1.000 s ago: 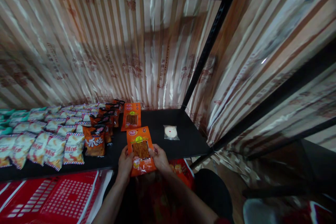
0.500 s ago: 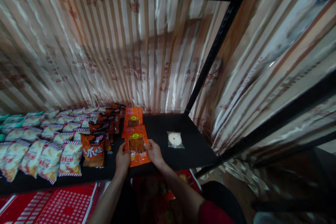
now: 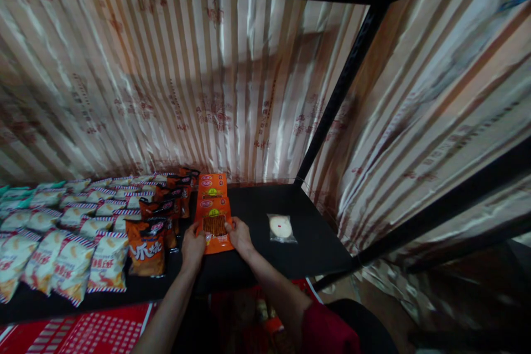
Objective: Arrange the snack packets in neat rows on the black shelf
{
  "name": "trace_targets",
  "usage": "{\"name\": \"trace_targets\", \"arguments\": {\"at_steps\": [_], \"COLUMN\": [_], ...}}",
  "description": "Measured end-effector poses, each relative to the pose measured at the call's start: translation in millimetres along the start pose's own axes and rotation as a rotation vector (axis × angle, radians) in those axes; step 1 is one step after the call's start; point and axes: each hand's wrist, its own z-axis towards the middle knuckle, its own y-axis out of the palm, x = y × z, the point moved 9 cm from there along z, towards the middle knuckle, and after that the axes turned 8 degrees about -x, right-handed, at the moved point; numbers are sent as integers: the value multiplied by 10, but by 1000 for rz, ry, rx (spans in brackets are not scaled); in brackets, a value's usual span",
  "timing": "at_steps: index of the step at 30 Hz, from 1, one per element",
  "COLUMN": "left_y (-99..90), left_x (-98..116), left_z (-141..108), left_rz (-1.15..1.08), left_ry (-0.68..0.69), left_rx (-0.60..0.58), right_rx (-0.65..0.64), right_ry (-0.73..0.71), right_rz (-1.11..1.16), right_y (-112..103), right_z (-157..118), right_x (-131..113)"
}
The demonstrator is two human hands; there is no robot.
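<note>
Orange packet [image 3: 214, 224] lies between left hand [image 3: 193, 245] and right hand [image 3: 241, 235], each gripping one edge.

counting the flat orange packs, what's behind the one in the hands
Behind the held pack, a second flat orange pack shows its upper part on the black shelf. Its lower part is covered, so anything else under there can't be seen.

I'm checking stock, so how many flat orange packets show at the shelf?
2: the front packet, held by the left hand and right hand, and the rear packet, partly hidden behind it, on the shelf. More could be hidden underneath.
</note>
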Motion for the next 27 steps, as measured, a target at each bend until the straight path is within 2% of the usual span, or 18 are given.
{"name": "trace_targets", "arguments": {"at_steps": [17, 27], "left_y": [25, 146], "left_x": [285, 413], "left_z": [201, 168], "left_rz": [177, 319], "left_ry": [-7, 134], "left_rx": [-18, -35], "right_rx": [54, 77], "right_ry": [21, 40], "right_rz": [-35, -23], "right_y": [40, 16], "right_z": [380, 450], "right_x": [-100, -34]}}
